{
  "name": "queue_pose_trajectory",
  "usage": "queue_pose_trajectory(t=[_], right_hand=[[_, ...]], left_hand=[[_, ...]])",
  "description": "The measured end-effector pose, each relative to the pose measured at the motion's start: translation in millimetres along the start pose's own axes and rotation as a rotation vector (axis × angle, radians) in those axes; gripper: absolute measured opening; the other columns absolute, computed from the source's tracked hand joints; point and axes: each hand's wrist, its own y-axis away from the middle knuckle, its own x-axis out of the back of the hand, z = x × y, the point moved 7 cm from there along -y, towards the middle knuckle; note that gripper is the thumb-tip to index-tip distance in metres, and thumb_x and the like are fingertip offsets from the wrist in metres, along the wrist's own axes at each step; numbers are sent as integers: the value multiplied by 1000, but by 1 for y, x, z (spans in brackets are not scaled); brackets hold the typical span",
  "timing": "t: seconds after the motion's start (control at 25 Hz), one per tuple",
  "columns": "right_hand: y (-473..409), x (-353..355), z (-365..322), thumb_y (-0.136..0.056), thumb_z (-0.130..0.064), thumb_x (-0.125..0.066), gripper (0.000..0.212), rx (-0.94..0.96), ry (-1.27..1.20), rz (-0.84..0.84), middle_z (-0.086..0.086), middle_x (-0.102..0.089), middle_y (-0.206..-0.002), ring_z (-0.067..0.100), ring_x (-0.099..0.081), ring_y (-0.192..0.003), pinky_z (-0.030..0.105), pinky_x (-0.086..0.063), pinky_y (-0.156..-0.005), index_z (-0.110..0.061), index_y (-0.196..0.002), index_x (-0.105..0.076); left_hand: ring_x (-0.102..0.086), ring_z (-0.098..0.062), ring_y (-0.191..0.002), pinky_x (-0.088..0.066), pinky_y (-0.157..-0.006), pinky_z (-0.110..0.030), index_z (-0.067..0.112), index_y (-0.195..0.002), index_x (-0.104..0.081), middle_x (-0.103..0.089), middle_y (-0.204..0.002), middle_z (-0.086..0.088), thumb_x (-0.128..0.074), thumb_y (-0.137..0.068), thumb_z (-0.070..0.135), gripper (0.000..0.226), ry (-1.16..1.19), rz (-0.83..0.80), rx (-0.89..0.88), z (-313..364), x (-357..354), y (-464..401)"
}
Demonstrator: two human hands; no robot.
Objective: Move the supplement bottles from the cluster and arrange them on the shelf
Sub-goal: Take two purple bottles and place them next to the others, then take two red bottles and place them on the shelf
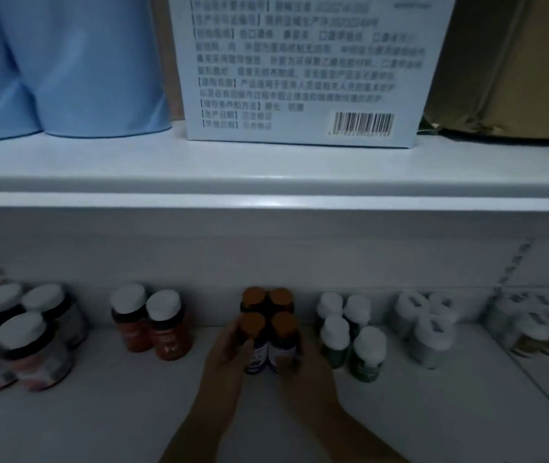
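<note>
Several orange-capped dark bottles (268,315) stand in a tight square block at the middle of the lower shelf (132,396). My left hand (224,359) holds the front left bottle of the block, fingers curled round its side. The front right bottle (283,342) is held on its right side by my right hand (306,365). The light is dim, and the two rear bottles stand against the back wall.
Left of the block stand two red bottles (156,324) and a group of dark white-capped jars (22,335). To the right are green bottles (353,335), pale bottles (427,325) and more at the far right (534,332). The upper shelf (266,182) carries a white box, blue rolls and a cardboard box.
</note>
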Motion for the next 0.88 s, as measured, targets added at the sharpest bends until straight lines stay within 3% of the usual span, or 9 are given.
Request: queue_pose_trajectory(t=[0.12,0.2,0.32,0.4,0.52,0.64,0.76,0.88], right_hand=[[-4,-2,-9,-90,-27,-55,44,47,117,-47,1,-58,-125,18,-56,-113,23,-45,-90,-21,-132,-42],[-1,3,-17,-92,-31,-52,51,101,183,-75,1,-50,-137,17,-51,-120,22,-42,-94,-20,-137,-33],[28,35,-30,-94,-34,-47,46,197,287,-112,0,-46,-139,17,-46,-124,15,-33,-90,-21,-137,-34],[57,72,-47,-95,-34,-45,47,313,334,-148,0,-42,-143,19,-40,-129,19,-31,-100,-22,-139,-36],[81,160,-44,-92,-31,-50,55,471,477,-52,5,-34,-150,24,-27,-138,25,-21,-111,-21,-142,-31],[99,262,8,-88,-40,-51,73,419,785,-2,9,-6,-159,27,1,-147,36,-4,-119,-21,-148,-14],[124,361,59,-83,-43,-52,79,326,869,87,10,-3,-159,31,4,-146,45,-2,-118,-25,-148,-11],[153,448,106,-83,-38,-51,77,221,840,147,7,-2,-160,27,5,-146,48,-4,-117,-27,-148,-10]], left_hand=[[-44,-9,-126,-38,-100,-29,29,-131,-45,-46,-138,11,-47,-94,17,39,-89,76,44,2,3,5],[-33,-14,-134,-31,-107,-33,25,-139,-35,-34,-148,4,-47,-94,24,46,-335,185,1,12,11,8],[-16,-17,-144,-18,-117,-40,22,-139,-37,-21,-152,7,-36,-89,57,61,-789,116,-238,54,-16,11],[-17,-23,-143,-20,-114,-39,17,-134,-46,-22,-153,-1,-34,-82,55,65,-911,91,-403,88,-54,15],[-22,-32,-141,-24,-113,-43,14,-131,-50,-27,-152,-14,-31,-77,55,71,-993,91,-528,123,-143,26],[0,-26,-146,-11,-118,-42,25,-142,-32,-6,-158,-7,-32,-79,60,73,-1153,-158,-390,98,-271,34],[14,-22,-145,-2,-119,-46,34,-146,-15,12,-158,0,-37,-88,58,66,-1235,-324,-300,65,-396,54],[13,-22,-145,-1,-119,-46,35,-146,-14,12,-158,1,-37,-89,56,65,-1237,-449,-282,51,-504,76]])
